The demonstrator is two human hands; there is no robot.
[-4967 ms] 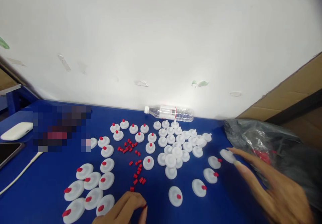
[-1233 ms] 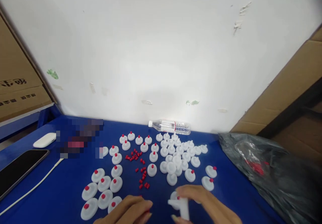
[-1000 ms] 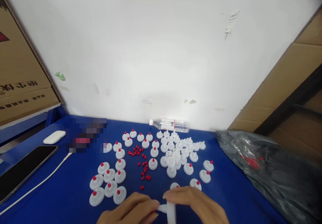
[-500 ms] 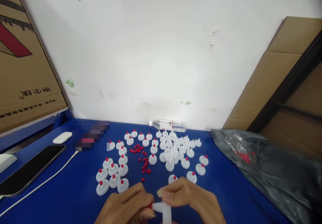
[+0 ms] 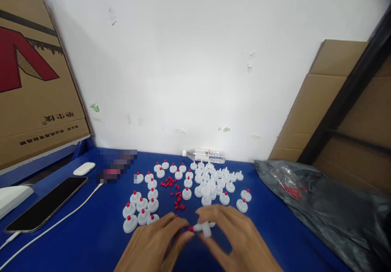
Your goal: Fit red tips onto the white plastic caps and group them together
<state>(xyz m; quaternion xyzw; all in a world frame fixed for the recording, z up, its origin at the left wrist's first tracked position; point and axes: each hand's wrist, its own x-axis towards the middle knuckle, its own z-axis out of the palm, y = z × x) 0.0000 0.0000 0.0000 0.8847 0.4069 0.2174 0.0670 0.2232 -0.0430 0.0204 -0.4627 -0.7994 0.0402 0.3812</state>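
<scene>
Low in the head view my two hands meet over the blue table (image 5: 91,239). My right hand (image 5: 241,239) pinches a white disc-shaped plastic piece (image 5: 205,227) by its stem. My left hand (image 5: 154,245) pinches a small red cap (image 5: 191,229) against the tip of that stem. Beyond my hands lie loose red caps (image 5: 174,188), white pieces with red caps (image 5: 142,206) on the left, and a cluster of uncapped white pieces (image 5: 214,178) on the right.
A clear water bottle (image 5: 204,155) lies against the white wall. A black phone (image 5: 45,204) with a white cable (image 5: 61,221) and a white case (image 5: 84,168) sit at the left. A black plastic bag (image 5: 320,206) fills the right. Cardboard boxes (image 5: 33,80) stand on both sides.
My right hand picked a white piece from the right and brought it to my left hand holding a red cap. My head has tilted up, so the table sits lower in view.
</scene>
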